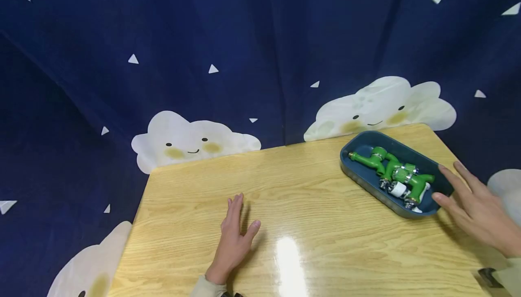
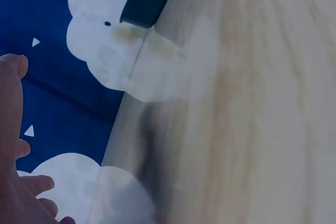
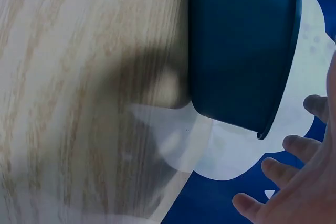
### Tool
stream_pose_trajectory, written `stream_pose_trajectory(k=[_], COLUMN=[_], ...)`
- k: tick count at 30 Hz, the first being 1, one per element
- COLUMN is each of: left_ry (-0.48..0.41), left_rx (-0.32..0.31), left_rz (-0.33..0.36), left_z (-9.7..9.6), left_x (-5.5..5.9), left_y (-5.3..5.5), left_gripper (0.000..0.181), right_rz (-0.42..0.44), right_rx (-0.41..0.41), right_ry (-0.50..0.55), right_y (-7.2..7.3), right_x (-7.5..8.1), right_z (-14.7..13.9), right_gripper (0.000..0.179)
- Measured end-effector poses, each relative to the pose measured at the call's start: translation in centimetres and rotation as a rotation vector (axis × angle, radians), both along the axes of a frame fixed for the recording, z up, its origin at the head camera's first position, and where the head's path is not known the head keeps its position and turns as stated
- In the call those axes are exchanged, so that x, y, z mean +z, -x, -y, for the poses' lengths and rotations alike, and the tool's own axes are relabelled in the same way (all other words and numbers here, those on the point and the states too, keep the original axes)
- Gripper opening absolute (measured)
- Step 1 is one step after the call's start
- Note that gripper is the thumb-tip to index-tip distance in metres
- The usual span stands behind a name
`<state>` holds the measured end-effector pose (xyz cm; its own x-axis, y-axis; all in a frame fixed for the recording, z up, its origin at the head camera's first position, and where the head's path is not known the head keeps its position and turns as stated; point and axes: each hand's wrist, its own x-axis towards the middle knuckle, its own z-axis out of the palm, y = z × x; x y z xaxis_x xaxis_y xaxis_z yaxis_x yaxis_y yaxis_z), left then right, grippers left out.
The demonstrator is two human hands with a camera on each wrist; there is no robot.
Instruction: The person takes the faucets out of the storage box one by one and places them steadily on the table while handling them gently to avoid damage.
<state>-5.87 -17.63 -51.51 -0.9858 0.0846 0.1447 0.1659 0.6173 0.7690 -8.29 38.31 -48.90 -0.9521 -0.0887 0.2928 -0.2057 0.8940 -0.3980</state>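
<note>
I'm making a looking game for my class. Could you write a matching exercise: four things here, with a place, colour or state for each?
1. Taps
2. Tub
3. Left hand
4. Curtain

A. over the table, apart from the tub
B. printed with white clouds
C. mostly green
D. dark, with taps inside

Pairs: 1-C, 2-D, 3-A, 4-B

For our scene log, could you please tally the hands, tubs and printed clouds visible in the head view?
Hands: 2 (left hand, right hand)
Tubs: 1 (blue tub)
Clouds: 4 (printed clouds, some cut off by the picture's edge)
Total: 7
</note>
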Motion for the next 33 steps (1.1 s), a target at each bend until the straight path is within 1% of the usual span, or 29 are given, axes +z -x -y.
stream_pose_trajectory(k=[3,5,10,13,20,25,29,33], left_ry=[-0.019,-0.048,-0.088,-0.08,-0.078,-0.07,-0.066,-0.055], left_rx=[0.005,0.005,-0.026,-0.044,-0.065,-0.079,-0.092,-0.091], left_rz=[0.011,0.011,0.031,0.042,0.026,0.004,0.007,0.012], left_z=[-0.4,-0.6,-1.5,-2.1,-3.4,-3.9,-4.2,-4.5], left_x=[0.2,0.4,1.0,1.1,1.1,1.1,1.1,0.9], left_y=[0.4,0.7,1.5,1.8,2.4,2.7,2.9,3.1], left_gripper=[0.081,0.08,0.079,0.079,0.079,0.079,0.078,0.078], right_rz=[0.022,0.049,0.062,0.053,0.066,0.067,0.078,0.101], right_rx=[-0.006,-0.015,-0.026,-0.02,-0.013,-0.019,-0.024,0.001], right_ry=[0.002,0.005,0.024,0.036,0.035,0.034,0.043,0.076], right_y=[0.2,0.3,0.5,0.6,1.0,1.1,1.2,1.3], right_x=[-0.1,-0.2,-0.4,-0.4,-0.7,-1.0,-1.2,-1.2], right_z=[0.0,0.0,0.0,0.0,-0.2,-0.4,-0.5,-0.5], right_gripper=[0.073,0.075,0.075,0.074,0.074,0.074,0.075,0.076])
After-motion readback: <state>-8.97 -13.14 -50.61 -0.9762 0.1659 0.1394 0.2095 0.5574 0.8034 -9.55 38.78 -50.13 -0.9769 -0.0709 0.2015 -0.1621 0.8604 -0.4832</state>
